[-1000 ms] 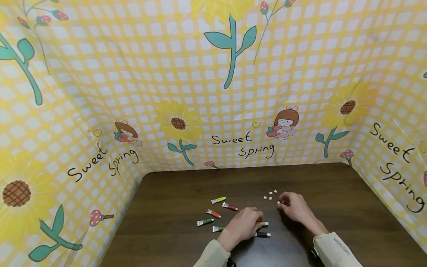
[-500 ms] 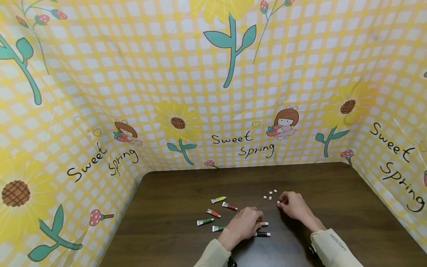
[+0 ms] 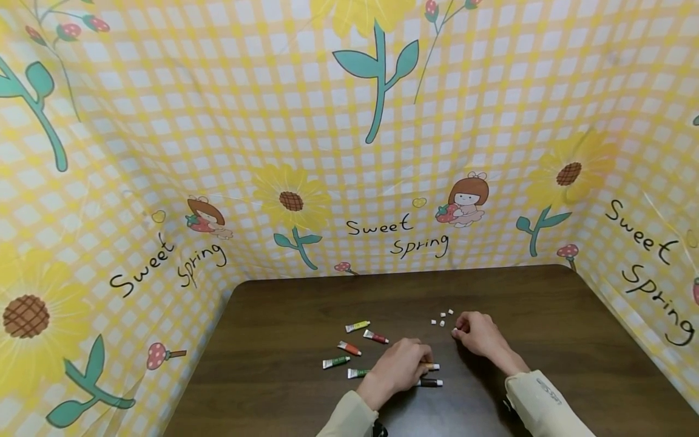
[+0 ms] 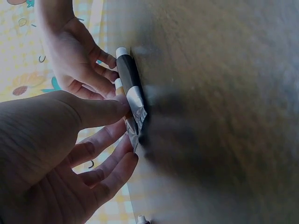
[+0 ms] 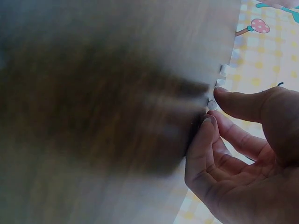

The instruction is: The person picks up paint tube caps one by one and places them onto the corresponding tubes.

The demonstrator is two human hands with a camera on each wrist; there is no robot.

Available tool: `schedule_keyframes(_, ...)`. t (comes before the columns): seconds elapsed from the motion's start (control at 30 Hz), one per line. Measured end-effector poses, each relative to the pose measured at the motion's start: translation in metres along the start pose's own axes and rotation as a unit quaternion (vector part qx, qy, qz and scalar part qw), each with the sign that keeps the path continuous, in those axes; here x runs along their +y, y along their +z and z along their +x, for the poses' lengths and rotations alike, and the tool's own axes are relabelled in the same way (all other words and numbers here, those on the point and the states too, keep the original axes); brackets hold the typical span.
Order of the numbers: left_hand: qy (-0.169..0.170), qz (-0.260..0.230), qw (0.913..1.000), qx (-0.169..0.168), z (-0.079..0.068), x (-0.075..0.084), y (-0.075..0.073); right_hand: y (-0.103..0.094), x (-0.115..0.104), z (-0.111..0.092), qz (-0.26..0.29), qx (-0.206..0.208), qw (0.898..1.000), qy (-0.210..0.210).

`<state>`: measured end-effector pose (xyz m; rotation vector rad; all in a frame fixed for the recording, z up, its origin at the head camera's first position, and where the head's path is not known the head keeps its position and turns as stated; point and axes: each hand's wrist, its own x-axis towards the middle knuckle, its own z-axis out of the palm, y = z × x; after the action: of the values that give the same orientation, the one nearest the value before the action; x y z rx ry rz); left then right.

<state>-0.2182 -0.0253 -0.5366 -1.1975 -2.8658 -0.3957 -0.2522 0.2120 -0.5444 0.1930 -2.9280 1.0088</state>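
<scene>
Pinching the ochre tube [image 3: 432,366] in the left hand [image 3: 400,366] near the black tube [image 3: 430,383], likely to steady it, and holding 1 white cap [image 5: 212,105] narrowly in the right hand [image 3: 482,335] beside 4 loose caps [image 3: 442,323], presumably to keep tiny parts together.

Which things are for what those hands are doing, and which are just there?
Probably part of the job:
ochre tube, held by the left hand
small white piece, pinched by the right hand
four more white pieces
other tubes

Probably just there:
yellow-checked cloth, hanging as a backdrop
dark table, only the surface underneath
</scene>
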Motion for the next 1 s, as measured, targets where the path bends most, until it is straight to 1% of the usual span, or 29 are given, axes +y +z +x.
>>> schedule_keyframes(0.17,0.000,0.000,1.0000,-0.002,-0.001,0.000,-0.002,0.001,-0.002,0.002,-0.002,-0.002,1.000,0.000)
schedule_keyframes(0.4,0.008,0.007,0.9999,0.006,-0.004,0.000,-0.007,0.003,-0.002,0.003,-0.008,-0.001,1.000,-0.015)
schedule_keyframes(0.5,0.005,0.005,0.9999,0.010,-0.006,-0.001,-0.009,0.003,-0.002,0.003,-0.007,-0.001,1.000,-0.019)
schedule_keyframes(0.67,-0.006,-0.011,0.9999,0.011,-0.009,-0.004,-0.012,0.002,0.000,0.002,-0.007,0.004,1.000,-0.015)
schedule_keyframes(0.77,-0.007,-0.005,0.9998,0.015,-0.012,-0.006,-0.014,0.002,0.001,0.001,-0.004,0.002,1.000,-0.015)
schedule_keyframes(0.87,-0.009,0.002,0.9997,0.021,-0.016,-0.008,-0.017,0.002,0.002,0.000,0.004,-0.001,1.000,-0.022)
schedule_keyframes(1.0,-0.019,0.009,0.9995,0.024,-0.021,-0.010,-0.021,0.001,0.003,-0.001,0.011,0.002,0.999,-0.044)
